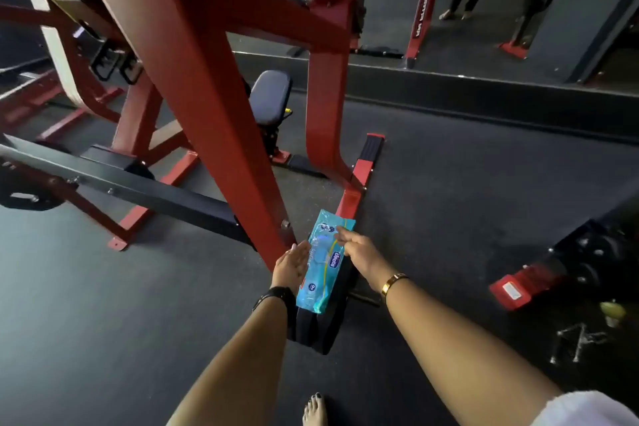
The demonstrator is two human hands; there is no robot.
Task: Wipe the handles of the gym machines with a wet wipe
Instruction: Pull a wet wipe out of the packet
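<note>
— Dark gym flooring (449,201), red machine frame (193,79) at eleven o'clock. Where's the wipe pack (323,273)?
— Six o'clock, braced against the open left hand (292,264), likely so the right hand (359,252), fingertips (342,233) pinching its flap, can peel it.

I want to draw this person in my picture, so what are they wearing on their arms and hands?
The left hand and right hand are bare, with no gloves. A black watch sits on the left wrist and a shiny gold bangle on the right wrist. Both forearms are uncovered. A white sleeve shows only high on the right arm.
</note>
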